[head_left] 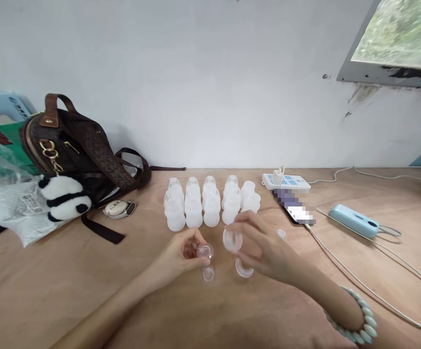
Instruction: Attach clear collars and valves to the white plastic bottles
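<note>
My left hand (pixel 186 254) pinches a small clear cap (pixel 205 250) just above the wooden table (pixel 68 291). My right hand (pixel 259 245), with a pale bead bracelet on its wrist, holds a small frosted plastic bottle (pixel 232 240) on its side, its mouth facing me. Between the hands, two more pieces lie on the table: a clear cap (pixel 208 274) and a clear ring (pixel 244 269). Another small clear piece (pixel 282 234) lies just right of my right hand. Behind the hands stands a cluster of several frosted bottles (pixel 210 203) in rows.
A brown handbag (pixel 75 145) with a panda plush (pixel 65 196) sits at the left, beside plastic bags (pixel 10 203) and a small white device (pixel 118 209). At the right are a power strip (pixel 286 181), a phone (pixel 294 207), a light-blue gadget (pixel 353 220) and white cables (pixel 370 286).
</note>
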`<state>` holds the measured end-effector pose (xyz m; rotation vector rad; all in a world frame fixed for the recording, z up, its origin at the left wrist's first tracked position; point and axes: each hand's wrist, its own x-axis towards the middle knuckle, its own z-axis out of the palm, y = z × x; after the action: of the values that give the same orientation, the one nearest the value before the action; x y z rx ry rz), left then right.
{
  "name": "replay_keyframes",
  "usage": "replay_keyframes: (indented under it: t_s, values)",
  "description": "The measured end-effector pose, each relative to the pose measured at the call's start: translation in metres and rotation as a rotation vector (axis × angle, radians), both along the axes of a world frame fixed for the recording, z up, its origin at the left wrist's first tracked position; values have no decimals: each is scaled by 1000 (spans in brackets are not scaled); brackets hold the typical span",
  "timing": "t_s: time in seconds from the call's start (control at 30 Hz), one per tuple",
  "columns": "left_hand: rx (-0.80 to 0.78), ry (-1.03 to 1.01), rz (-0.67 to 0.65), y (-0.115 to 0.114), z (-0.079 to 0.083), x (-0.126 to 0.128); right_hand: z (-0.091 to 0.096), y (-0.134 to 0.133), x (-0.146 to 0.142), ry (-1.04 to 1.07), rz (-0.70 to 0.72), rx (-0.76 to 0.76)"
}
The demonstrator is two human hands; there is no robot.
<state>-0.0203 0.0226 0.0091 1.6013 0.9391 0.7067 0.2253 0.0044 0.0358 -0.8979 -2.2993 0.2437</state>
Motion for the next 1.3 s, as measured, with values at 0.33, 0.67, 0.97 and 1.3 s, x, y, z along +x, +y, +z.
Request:
replay_keyframes:
  t_s: [0.33, 0.67, 0.97, 1.3]
  values:
    - [-142, -187, 73, -15, -9, 17, -26, -7, -30, -14, 199, 24]
    - [-166, -361, 5, -14, -10, 14, -31, -6, -27, 75, 56, 44]
    - [-163, -353, 5, -20, -10, 17, -31, -7, -29, -43, -78, 148]
    - [39, -262, 38, -31, -5, 21, -28, -16, -35, 284, 9, -295]
